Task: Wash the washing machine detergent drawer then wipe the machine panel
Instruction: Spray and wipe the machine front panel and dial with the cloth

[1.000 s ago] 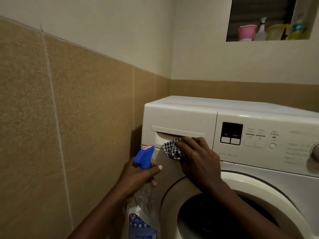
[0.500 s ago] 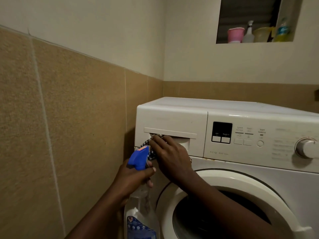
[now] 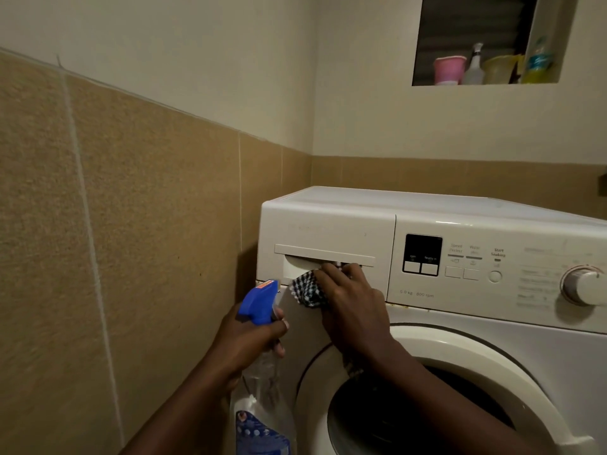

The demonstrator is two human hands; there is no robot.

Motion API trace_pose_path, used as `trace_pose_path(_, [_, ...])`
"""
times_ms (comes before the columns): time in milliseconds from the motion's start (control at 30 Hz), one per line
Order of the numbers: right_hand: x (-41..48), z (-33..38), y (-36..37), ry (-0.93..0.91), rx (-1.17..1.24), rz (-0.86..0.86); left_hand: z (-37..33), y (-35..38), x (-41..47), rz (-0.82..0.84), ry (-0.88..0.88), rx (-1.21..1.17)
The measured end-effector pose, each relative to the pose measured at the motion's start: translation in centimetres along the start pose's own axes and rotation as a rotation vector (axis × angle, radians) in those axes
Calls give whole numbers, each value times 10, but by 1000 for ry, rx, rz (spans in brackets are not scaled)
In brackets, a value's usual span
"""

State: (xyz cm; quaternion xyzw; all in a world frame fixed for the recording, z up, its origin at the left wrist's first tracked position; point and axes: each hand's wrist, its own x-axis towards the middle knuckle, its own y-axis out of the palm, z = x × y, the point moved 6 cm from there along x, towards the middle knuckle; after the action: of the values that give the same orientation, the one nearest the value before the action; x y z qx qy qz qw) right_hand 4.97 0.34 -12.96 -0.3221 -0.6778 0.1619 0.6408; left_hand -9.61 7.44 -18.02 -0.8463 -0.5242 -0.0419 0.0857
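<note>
The right hand (image 3: 353, 303) grips a checked cloth (image 3: 307, 289) against the closed drawer (image 3: 325, 238), at nine o'clock from the panel (image 3: 525, 277), with its fingertips hooked into the drawer's recess. The left hand (image 3: 249, 336) has its fingers wrapped round the spray bottle (image 3: 259, 300). A stray squeeze could soak the buttons (image 3: 463, 273).

A black-and-white checked cloth (image 3: 307, 292) shows under the fingers of the right hand (image 3: 356, 310), against the white plastic detergent drawer (image 3: 328, 231). The left hand (image 3: 249, 336) fingers circle a clear plastic spray bottle (image 3: 264, 389): blue trigger head, orange tip, blue label. Right of the cloth fingers, a black rectangular display window (image 3: 423, 249); left, speckled tan wall tiles (image 3: 147, 241).
</note>
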Motion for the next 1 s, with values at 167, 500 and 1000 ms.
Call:
trace_pose_path(167, [21, 27, 13, -76, -7, 36, -1, 0, 0, -25, -10, -20])
trace_pose_path(500, [6, 1, 1, -104, 12, 125, 0, 2, -6, -10, -23, 7])
trace_pose_path(1000, [18, 24, 9, -118, 23, 97, -2, 3, -7, -8, -22, -15])
